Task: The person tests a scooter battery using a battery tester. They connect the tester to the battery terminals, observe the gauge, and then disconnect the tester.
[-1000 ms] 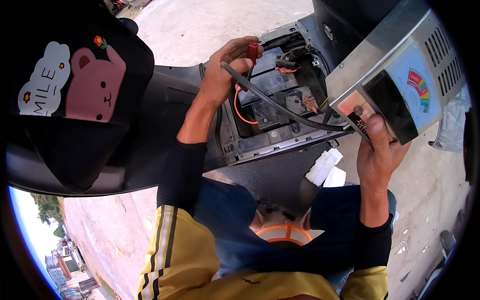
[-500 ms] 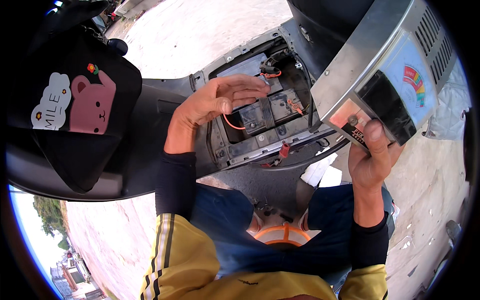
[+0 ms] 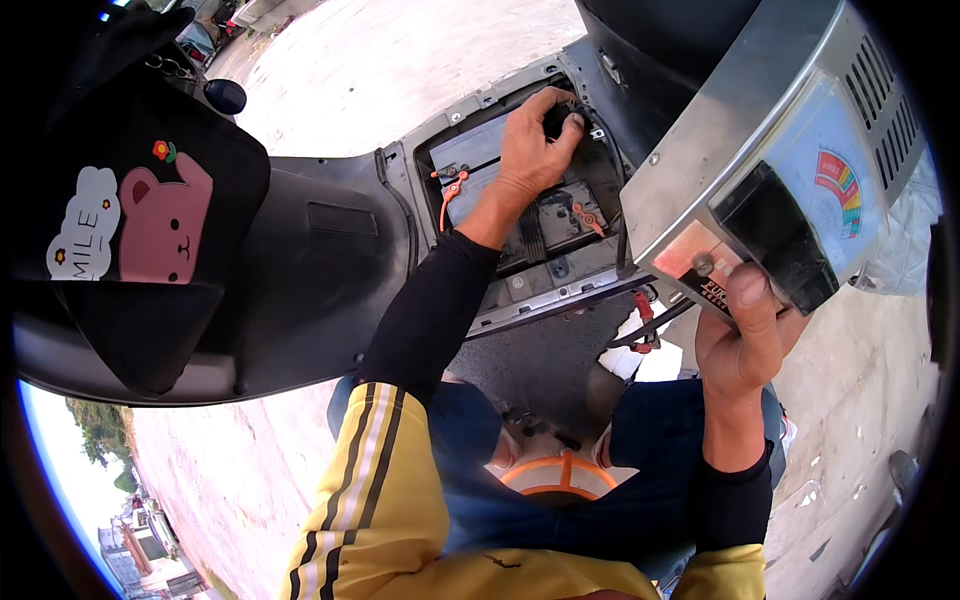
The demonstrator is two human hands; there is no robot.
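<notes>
My left hand (image 3: 535, 150) reaches into the far right corner of the open battery compartment (image 3: 520, 300) in the scooter's floor. Its thumb and fingers close on a black clamp (image 3: 562, 120), partly covered by the hand. Below the wrist lies a grey battery (image 3: 570, 215) with an orange-capped terminal lead; another battery (image 3: 465, 150) sits farther back. On the right, my right hand (image 3: 742, 330) grips the lower edge of a silver battery tester (image 3: 735, 110), thumb across its front. The tester has a coloured dial. A red clamp (image 3: 645, 320) hangs just outside the compartment's near edge.
The scooter's black body (image 3: 310, 250) stretches left, with a black cover (image 3: 150, 330) bearing a pink bear. An orange ring-shaped frame (image 3: 565, 462) shows between my knees. White paper (image 3: 625, 345) lies below the compartment, and a clear plastic bag (image 3: 895, 255) is behind the tester.
My left hand has moved right and away from me, from above the batteries to the far corner, closing on the black clamp. The red clamp has shifted right. My right hand still holds the tester.
</notes>
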